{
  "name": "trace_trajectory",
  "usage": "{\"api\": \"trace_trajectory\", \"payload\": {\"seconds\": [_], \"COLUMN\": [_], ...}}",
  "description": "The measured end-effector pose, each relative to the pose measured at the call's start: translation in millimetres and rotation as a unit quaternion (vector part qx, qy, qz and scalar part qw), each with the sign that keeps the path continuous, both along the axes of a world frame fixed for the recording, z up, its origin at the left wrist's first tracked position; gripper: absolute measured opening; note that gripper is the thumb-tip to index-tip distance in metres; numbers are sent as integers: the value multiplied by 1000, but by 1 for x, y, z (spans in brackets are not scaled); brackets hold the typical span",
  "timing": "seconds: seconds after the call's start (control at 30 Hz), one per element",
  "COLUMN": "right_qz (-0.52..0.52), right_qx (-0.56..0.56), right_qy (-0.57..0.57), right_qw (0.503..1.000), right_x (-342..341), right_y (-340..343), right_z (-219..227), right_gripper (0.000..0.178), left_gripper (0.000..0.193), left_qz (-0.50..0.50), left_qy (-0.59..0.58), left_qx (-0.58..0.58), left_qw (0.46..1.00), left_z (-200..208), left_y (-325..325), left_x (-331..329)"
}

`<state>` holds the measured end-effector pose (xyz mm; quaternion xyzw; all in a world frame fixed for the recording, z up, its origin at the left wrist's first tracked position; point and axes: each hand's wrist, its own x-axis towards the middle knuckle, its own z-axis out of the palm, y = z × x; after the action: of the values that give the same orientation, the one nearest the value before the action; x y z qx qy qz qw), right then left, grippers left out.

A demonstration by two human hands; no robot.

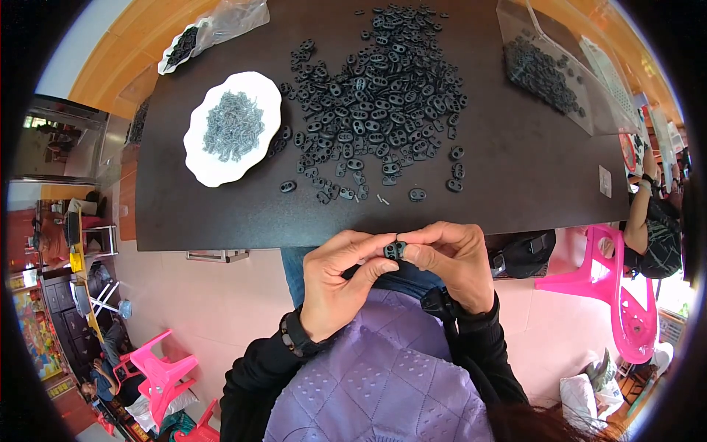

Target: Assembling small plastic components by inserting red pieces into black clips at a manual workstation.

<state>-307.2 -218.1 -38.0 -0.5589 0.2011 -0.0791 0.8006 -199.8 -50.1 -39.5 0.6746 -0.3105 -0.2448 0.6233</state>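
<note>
Between my two hands, just off the table's front edge, is a small black two-hole cord lock (394, 251). My left hand (340, 276) pinches it from the left with thumb and forefinger. From the other side my right hand (451, 261) grips it the same way, thumb on its near face. Ahead on the table lies a big heap of black cord-lock parts (383, 96). A few loose cord locks, such as one (417, 194) near the edge, sit apart, with some tiny metal springs (382, 200) beside them.
On the dark table (221, 221), a white scalloped plate (197, 158) holds a pile of small springs. A smaller white dish (168, 68) with black parts and a plastic bag (236, 22) is at the far left. A clear bin (605, 110) of black parts stands far right. Pink chairs (600, 272) flank me.
</note>
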Motion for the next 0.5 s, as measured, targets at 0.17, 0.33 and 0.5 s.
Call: {"api": "trace_trajectory", "payload": {"seconds": [0.17,0.33,0.5], "right_qz": [-31,-26,-4], "right_qx": [-5,-2,38], "right_qy": [-7,3,-9], "right_qw": [999,1000,999], "right_x": [4,4,6], "right_y": [4,2,-1], "right_z": [5,9,3], "right_gripper": [17,19,20], "left_gripper": [34,34,33], "left_qz": [6,23,16], "left_qy": [-34,-35,-55], "left_qx": [6,12,-2], "left_qw": [999,999,998], "left_z": [2,4,5], "left_y": [-2,-2,-2], "left_x": [0,0,0]}}
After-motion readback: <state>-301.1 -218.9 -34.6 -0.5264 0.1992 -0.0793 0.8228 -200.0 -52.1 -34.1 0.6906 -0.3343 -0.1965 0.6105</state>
